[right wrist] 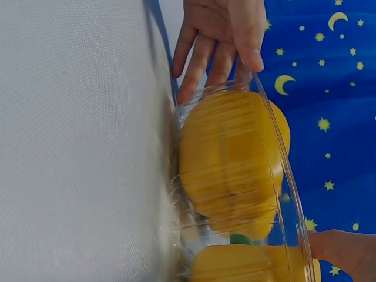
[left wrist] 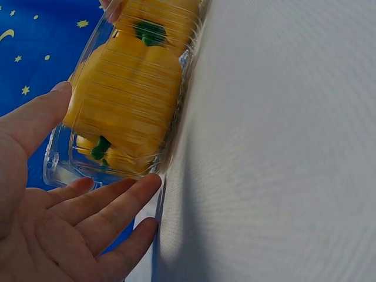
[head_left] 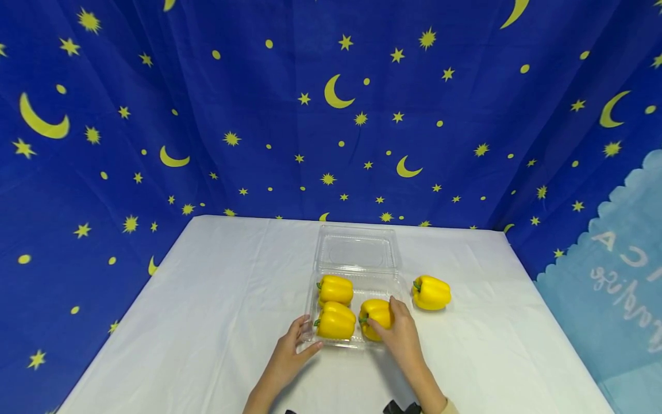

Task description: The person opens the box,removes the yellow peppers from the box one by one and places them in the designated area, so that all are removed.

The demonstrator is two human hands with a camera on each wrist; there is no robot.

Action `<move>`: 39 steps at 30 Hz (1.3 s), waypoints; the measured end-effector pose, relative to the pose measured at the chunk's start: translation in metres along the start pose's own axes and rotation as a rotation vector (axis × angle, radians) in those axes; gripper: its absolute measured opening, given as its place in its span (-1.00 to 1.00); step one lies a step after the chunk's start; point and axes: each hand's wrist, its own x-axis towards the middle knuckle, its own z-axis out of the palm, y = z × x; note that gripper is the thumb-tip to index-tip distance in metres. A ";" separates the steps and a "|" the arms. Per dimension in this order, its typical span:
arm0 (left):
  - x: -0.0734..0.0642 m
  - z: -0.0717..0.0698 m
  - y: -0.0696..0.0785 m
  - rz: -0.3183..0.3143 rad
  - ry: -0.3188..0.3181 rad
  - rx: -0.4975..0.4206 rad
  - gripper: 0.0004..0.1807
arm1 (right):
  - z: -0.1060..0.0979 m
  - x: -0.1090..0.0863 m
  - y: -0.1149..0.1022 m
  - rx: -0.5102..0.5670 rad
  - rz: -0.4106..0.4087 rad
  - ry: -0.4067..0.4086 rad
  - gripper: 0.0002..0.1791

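Observation:
A clear plastic clamshell container [head_left: 380, 282] lies with its lid [head_left: 357, 247] folded back away from me. Two yellow bell peppers, a rear one [head_left: 336, 288] and a front one [head_left: 336, 321], sit in its left half, stems to the left. In the front right part, my right hand [head_left: 403, 336] holds a third yellow bell pepper [head_left: 374, 315] between thumb and fingers. My left hand [head_left: 286, 356] is at the front left corner, its fairly straight fingers and thumb touching the walls. Through the ribbed plastic, a pepper [left wrist: 129, 88] shows in the left wrist view.
Another yellow bell pepper [head_left: 431, 293] lies on the white tablecloth [head_left: 233, 276], right of the container. A blue curtain [head_left: 289, 126] with moons and stars stands behind the table. Light-blue fabric with lettering [head_left: 620, 276] hangs at the right.

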 end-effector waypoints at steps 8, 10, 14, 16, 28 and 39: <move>0.000 0.000 0.000 0.002 0.002 0.000 -0.27 | 0.002 -0.002 -0.002 -0.037 -0.026 0.013 -0.27; 0.000 0.000 -0.001 0.007 0.002 -0.001 -0.28 | 0.001 -0.002 -0.003 -0.038 -0.019 0.015 -0.26; 0.000 0.000 -0.001 0.011 0.004 -0.001 -0.28 | 0.000 -0.002 -0.005 -0.040 -0.009 0.008 -0.24; 0.000 0.000 -0.001 0.011 0.005 -0.001 -0.28 | 0.001 -0.002 -0.004 -0.030 -0.003 0.012 -0.30; 0.000 0.002 -0.002 0.009 0.011 0.005 -0.28 | 0.006 -0.001 -0.001 -0.040 -0.016 0.013 -0.43; 0.001 0.001 -0.001 0.005 0.009 0.001 -0.26 | 0.004 -0.001 -0.003 -0.063 0.026 -0.074 -0.15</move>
